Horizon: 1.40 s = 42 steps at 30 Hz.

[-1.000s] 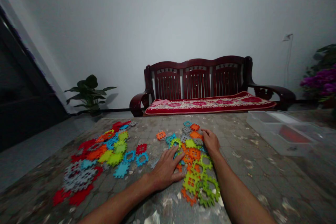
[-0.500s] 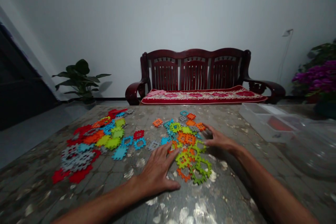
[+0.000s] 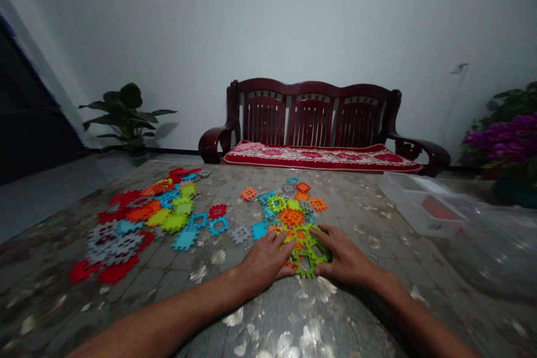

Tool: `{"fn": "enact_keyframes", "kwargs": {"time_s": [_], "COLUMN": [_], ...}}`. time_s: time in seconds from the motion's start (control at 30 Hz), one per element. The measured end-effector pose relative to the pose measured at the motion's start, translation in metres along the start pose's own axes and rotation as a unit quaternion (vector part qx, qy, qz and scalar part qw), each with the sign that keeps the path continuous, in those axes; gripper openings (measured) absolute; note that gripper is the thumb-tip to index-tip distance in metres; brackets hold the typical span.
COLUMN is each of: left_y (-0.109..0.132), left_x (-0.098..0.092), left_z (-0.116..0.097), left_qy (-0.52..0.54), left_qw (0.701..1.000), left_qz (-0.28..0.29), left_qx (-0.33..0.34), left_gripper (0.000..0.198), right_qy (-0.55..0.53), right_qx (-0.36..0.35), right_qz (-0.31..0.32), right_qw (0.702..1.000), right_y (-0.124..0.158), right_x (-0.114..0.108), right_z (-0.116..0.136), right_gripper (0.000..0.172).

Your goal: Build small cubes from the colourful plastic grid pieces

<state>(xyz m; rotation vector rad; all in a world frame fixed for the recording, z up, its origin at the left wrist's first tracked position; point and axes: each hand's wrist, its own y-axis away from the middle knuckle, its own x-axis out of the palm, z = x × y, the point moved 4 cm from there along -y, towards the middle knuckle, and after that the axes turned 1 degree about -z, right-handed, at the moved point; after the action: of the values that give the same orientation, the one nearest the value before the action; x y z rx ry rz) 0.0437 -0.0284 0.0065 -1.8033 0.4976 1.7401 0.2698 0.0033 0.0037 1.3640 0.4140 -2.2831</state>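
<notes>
Lime-green plastic pieces (image 3: 311, 251) are lying bunched on the table (image 3: 361, 319), around the middle of its width and well short of the far edge, with the left hand (image 3: 268, 257) and right hand (image 3: 346, 257) flanking them, seemingly to pen the loose shapes in. Fingertips are resting on their rims; whether either hand is closing on a piece, I cannot tell. Orange pieces (image 3: 291, 216) are sitting just beyond, while a mixed heap with grey pieces (image 3: 126, 246) is spreading towards the left edge, probably set aside for reaching room. Patterned with pale marks, the tabletop is catching some light. A clear box (image 3: 403, 210) is standing near the far edge, rightward; behind, a dark wooden bench (image 3: 310, 117) is backing onto a pale wall (image 3: 293, 17), a leafy plant (image 3: 132, 103) to its left.
</notes>
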Motion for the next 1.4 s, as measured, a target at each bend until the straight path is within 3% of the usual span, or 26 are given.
{"fn": "enact_keyframes", "kwargs": {"time_s": [0.17,0.3,0.47,0.63,0.83,0.97,1.07,1.17,1.3,1.4], "left_y": [-0.011,-0.018,-0.025,-0.035,-0.063,-0.071,-0.053,-0.017,0.037,0.06], "left_x": [0.001,0.002,0.001,-0.008,-0.023,-0.036,-0.041,-0.04,-0.031,-0.024], "left_z": [0.0,0.001,0.01,0.018,0.037,0.061,0.079,0.089,0.09,0.085], "left_qy": [-0.022,-0.018,0.017,0.139,0.256,0.266,0.237,0.202,0.132,0.097], "left_qw": [0.999,0.999,1.0,0.987,0.949,0.937,0.941,0.95,0.96,0.964], "left_qz": [-0.03,-0.036,0.013,-0.016,-0.055,-0.09,-0.102,-0.079,-0.009,0.041], "left_qx": [0.023,0.011,-0.017,-0.072,-0.176,-0.207,-0.22,-0.223,-0.245,-0.243], "left_gripper": [0.035,0.025,0.014,0.02,0.026,0.044,0.058,0.058,0.062,0.072], "right_qy": [-0.003,0.0,-0.018,-0.151,-0.315,-0.309,-0.233,-0.175,-0.158,-0.124], "right_qx": [-0.011,0.002,0.016,0.059,0.104,0.088,0.071,0.042,-0.029,-0.07], "right_qz": [-0.06,-0.09,-0.116,-0.163,-0.192,-0.202,-0.22,-0.223,-0.132,-0.038], "right_qw": [0.998,0.996,0.993,0.973,0.924,0.925,0.945,0.958,0.978,0.989], "right_y": [-0.002,-0.006,-0.015,-0.031,-0.069,-0.087,-0.083,-0.068,-0.049,-0.043], "right_x": [-0.001,0.002,0.009,0.016,0.002,-0.01,-0.009,-0.005,0.004,0.011], "right_z": [0.011,0.015,0.008,-0.005,-0.001,0.0,-0.003,0.002,0.033,0.061], "right_gripper": [0.065,0.063,0.063,0.069,0.082,0.077,0.071,0.061,0.055,0.078]}}
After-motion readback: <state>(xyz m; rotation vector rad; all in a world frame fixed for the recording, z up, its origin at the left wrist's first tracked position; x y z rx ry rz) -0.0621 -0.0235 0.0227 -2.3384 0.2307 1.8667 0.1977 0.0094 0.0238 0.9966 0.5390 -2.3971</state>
